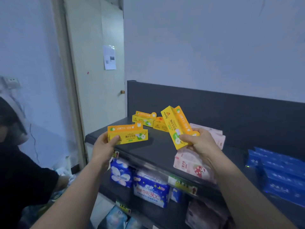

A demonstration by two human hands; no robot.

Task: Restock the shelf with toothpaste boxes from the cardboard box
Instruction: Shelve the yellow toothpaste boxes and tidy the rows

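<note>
Two toothpaste boxes held over the top shelf, one in each hand.
The left hand (103,144) pinched a level box (127,135) by its end, thumb on the front, just above the dark shelf (158,151). The right hand (199,141) gripped a tilted box (177,128) by its lower end. Each was yellow with an orange strip, a green apple picture and a tooth-shaped tab. Two more, a rear box (143,119) and a second rear box (160,124), lay on the shelf's back left.

Dim bluish light; soft overall blur; wide-angle bending at edges
</note>
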